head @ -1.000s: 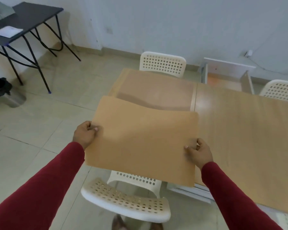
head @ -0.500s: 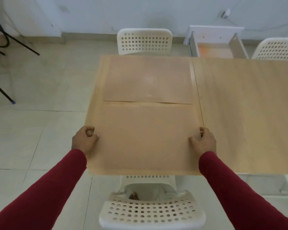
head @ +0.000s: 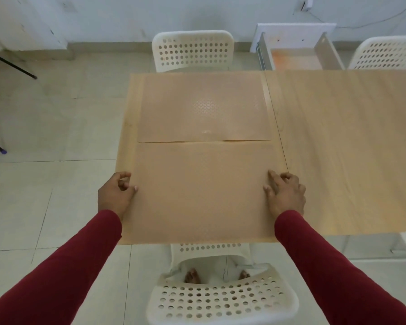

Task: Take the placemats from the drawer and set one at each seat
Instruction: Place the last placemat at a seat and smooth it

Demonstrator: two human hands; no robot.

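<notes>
Tan placemats (head: pixel 202 191), seemingly faint lattice-patterned; dark red sleeves (head: pixel 333 266); white perforated chairs (head: pixel 192 51).

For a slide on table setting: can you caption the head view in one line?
Both hands, left hand and right hand, lay a second placemat on the table, edge against the first placemat.

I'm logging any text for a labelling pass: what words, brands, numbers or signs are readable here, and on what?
None can be read.
far placemat: a small pale mark near its near edge, too blurred to read.
near placemat, table, chairs, drawer: no text shows.
</notes>
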